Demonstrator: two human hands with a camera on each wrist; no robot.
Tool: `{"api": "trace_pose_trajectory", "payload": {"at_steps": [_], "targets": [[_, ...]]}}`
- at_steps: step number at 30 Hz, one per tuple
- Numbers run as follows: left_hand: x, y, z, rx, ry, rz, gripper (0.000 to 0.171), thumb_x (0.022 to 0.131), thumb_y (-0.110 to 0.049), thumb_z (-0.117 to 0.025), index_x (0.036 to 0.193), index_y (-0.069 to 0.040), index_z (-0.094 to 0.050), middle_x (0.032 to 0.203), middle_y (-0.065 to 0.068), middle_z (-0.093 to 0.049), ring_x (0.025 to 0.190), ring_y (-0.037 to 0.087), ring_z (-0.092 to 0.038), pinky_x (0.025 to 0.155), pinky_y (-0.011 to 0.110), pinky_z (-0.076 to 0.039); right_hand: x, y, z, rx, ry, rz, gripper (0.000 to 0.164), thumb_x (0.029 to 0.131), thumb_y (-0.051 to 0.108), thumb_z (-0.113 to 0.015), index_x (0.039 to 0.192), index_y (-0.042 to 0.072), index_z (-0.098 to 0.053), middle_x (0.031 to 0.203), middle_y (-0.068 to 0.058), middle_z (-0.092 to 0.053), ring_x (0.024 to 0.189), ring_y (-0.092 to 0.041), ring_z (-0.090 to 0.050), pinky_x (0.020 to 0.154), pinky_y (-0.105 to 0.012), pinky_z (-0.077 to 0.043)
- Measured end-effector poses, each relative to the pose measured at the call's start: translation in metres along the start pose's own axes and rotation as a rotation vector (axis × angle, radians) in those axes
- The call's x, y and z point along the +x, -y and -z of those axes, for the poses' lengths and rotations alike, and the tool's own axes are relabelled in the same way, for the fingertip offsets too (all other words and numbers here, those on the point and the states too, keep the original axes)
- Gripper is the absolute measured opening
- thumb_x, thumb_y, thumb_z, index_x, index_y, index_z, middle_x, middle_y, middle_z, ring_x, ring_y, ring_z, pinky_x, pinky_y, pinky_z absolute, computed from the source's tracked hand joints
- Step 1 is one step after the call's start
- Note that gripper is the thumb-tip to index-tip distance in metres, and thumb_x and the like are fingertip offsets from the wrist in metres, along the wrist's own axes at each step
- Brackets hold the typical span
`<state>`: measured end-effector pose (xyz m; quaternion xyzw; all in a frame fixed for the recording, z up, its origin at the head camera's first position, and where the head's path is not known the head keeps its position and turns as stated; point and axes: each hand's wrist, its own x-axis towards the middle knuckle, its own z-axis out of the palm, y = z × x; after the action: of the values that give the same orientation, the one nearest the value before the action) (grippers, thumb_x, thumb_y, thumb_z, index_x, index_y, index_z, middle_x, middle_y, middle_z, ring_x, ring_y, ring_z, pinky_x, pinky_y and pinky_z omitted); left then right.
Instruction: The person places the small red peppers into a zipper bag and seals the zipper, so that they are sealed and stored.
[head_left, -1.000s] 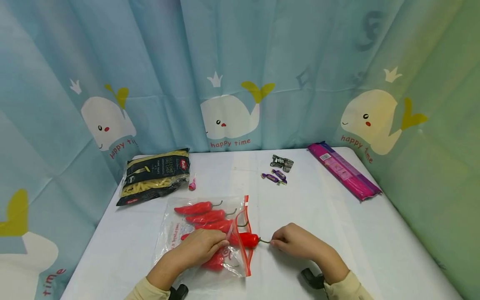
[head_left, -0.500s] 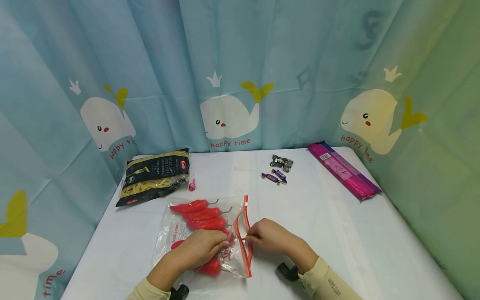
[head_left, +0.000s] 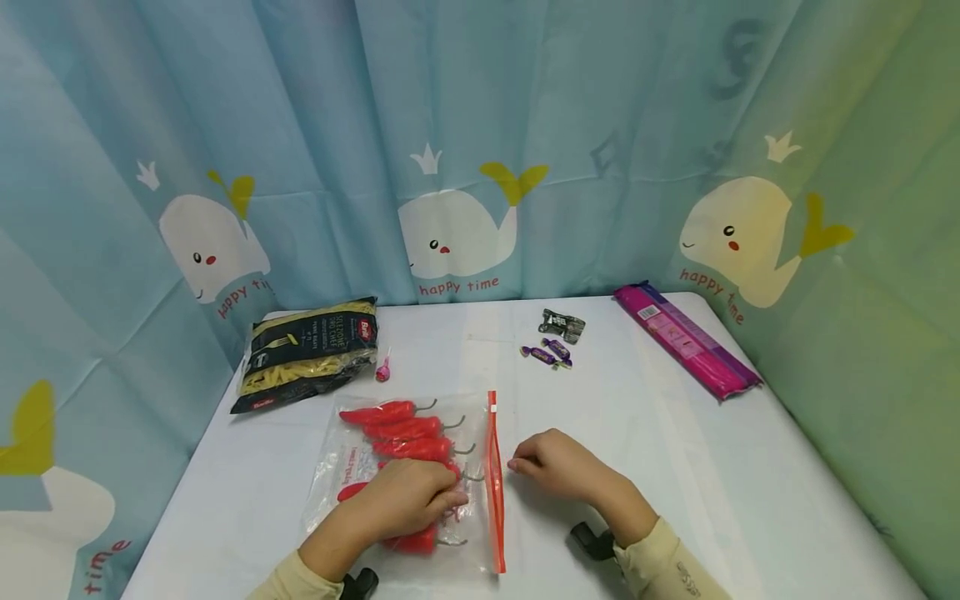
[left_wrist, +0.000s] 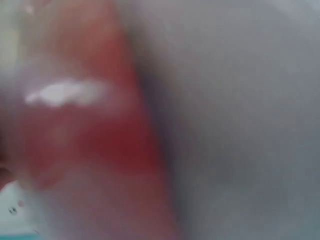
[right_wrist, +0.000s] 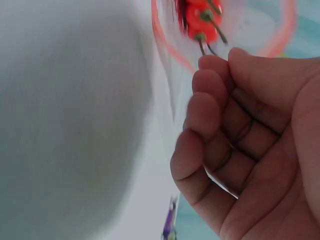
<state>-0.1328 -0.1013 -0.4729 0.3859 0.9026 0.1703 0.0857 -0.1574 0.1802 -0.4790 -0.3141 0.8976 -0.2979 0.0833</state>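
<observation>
A clear zip bag (head_left: 495, 492) with a red zip edge lies on the white table, its mouth toward the right. Inside are several red chili peppers (head_left: 416, 450) with green stems, mostly pointing left. My left hand (head_left: 405, 500) is over the middle of the bag, fingers bent and thumb apart from them, hiding part of the peppers. The left wrist view is blurred, with a red pepper (left_wrist: 110, 145) filling its left part. My right hand (head_left: 562, 467) is just right of the zip edge. In the right wrist view its fingers (right_wrist: 202, 112) curl loosely around nothing.
A black pasta packet (head_left: 303, 354) and a pink lollipop (head_left: 383, 369) lie at the back left. Purple-wrapped candies (head_left: 540, 356) and a black-wrapped candy (head_left: 562, 325) lie behind the bag. A long pink packet (head_left: 686, 342) lies at the back right; a curtain (head_left: 600, 233) hangs behind.
The right hand pushed a pepper by its stem leftward into the bag, let it go and drew back slightly right. The bag's lifted upper lip has dropped flat from the left hand.
</observation>
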Motion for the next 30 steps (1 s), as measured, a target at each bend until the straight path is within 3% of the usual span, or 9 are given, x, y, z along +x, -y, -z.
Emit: {"api": "trace_pose_trajectory", "payload": {"at_steps": [5, 7, 10, 13, 16, 19, 22, 26, 30], "targets": [[0.016, -0.007, 0.038, 0.084, 0.188, 0.022, 0.039, 0.097, -0.052, -0.062, 0.069, -0.026, -0.052, 0.060, -0.011, -0.045, 0.058, 0.006, -0.044, 0.056, 0.029, -0.040, -0.013, -0.009, 0.018, -0.044, -0.081, -0.014, 0.015, 0.098, 0.016, -0.066, 0.087, 0.010, -0.074, 0.074, 0.013, -0.062, 0.066, -0.001, -0.051, 0.063, -0.027, -0.046], [0.039, -0.004, 0.060, 0.120, 0.233, 0.016, 0.033, 0.097, -0.044, -0.065, 0.074, -0.024, -0.055, 0.065, -0.009, -0.050, 0.063, 0.009, -0.048, 0.062, 0.031, -0.044, -0.018, -0.013, 0.024, -0.068, -0.116, -0.022, 0.012, 0.097, 0.014, -0.067, 0.090, 0.009, -0.074, 0.078, 0.010, -0.065, 0.071, -0.003, -0.056, 0.066, -0.029, -0.049], [0.089, 0.012, 0.083, 0.162, 0.263, 0.007, 0.020, 0.097, -0.032, -0.068, 0.088, -0.015, -0.062, 0.078, -0.002, -0.057, 0.074, 0.015, -0.055, 0.072, 0.034, -0.048, -0.026, -0.016, 0.030, -0.091, -0.159, -0.051, 0.008, 0.096, 0.011, -0.068, 0.093, 0.008, -0.075, 0.086, 0.007, -0.068, 0.076, -0.006, -0.060, 0.070, -0.032, -0.051], [0.137, 0.034, 0.085, 0.113, 0.353, 0.056, 0.025, 0.100, -0.028, -0.065, 0.110, -0.006, -0.064, 0.095, 0.006, -0.064, 0.088, 0.020, -0.060, 0.083, 0.036, -0.049, -0.032, -0.017, 0.029, -0.084, -0.172, -0.083, 0.007, 0.095, 0.009, -0.068, 0.095, 0.007, -0.074, 0.089, 0.005, -0.068, 0.077, -0.007, -0.060, 0.069, -0.032, -0.051], [0.166, 0.054, 0.073, -0.086, 0.499, 0.177, 0.032, 0.102, -0.031, -0.060, 0.120, -0.005, -0.064, 0.104, 0.010, -0.065, 0.096, 0.022, -0.061, 0.086, 0.037, -0.052, -0.038, -0.017, 0.024, -0.057, -0.170, -0.100, 0.007, 0.095, 0.009, -0.068, 0.097, 0.006, -0.074, 0.092, 0.003, -0.069, 0.076, -0.006, -0.059, 0.069, -0.031, -0.050], [0.177, 0.070, 0.059, -0.313, 0.607, 0.269, 0.029, 0.103, -0.033, -0.059, 0.110, -0.007, -0.069, 0.095, 0.008, -0.061, 0.089, 0.021, -0.058, 0.079, 0.036, -0.053, -0.044, -0.017, 0.020, -0.033, -0.173, -0.116, 0.007, 0.095, 0.010, -0.068, 0.098, 0.006, -0.074, 0.095, 0.003, -0.069, 0.076, -0.006, -0.059, 0.068, -0.030, -0.050], [0.177, 0.079, 0.049, -0.442, 0.645, 0.246, 0.024, 0.102, -0.030, -0.061, 0.098, -0.009, -0.071, 0.083, 0.003, -0.054, 0.079, 0.015, -0.050, 0.070, 0.030, -0.046, -0.049, -0.018, 0.023, -0.032, -0.188, -0.150, 0.007, 0.095, 0.011, -0.069, 0.099, 0.007, -0.074, 0.095, 0.004, -0.068, 0.076, -0.004, -0.057, 0.067, -0.029, -0.049], [0.175, 0.081, 0.047, -0.590, 0.571, 0.163, 0.016, 0.101, -0.019, -0.062, 0.093, -0.008, -0.070, 0.077, -0.001, -0.054, 0.070, 0.012, -0.048, 0.063, 0.026, -0.042, -0.052, -0.018, 0.036, -0.073, -0.214, -0.156, 0.007, 0.095, 0.012, -0.069, 0.098, 0.008, -0.074, 0.095, 0.005, -0.068, 0.076, -0.005, -0.058, 0.067, -0.029, -0.049], [0.173, 0.070, 0.060, -0.701, 0.423, 0.104, 0.014, 0.102, -0.014, -0.061, 0.096, -0.004, -0.069, 0.082, 0.003, -0.061, 0.072, 0.015, -0.058, 0.066, 0.029, -0.054, -0.050, -0.013, 0.057, -0.130, -0.247, -0.105, 0.006, 0.097, 0.013, -0.068, 0.097, 0.011, -0.074, 0.094, 0.007, -0.068, 0.078, -0.006, -0.060, 0.071, -0.032, -0.051]]}}
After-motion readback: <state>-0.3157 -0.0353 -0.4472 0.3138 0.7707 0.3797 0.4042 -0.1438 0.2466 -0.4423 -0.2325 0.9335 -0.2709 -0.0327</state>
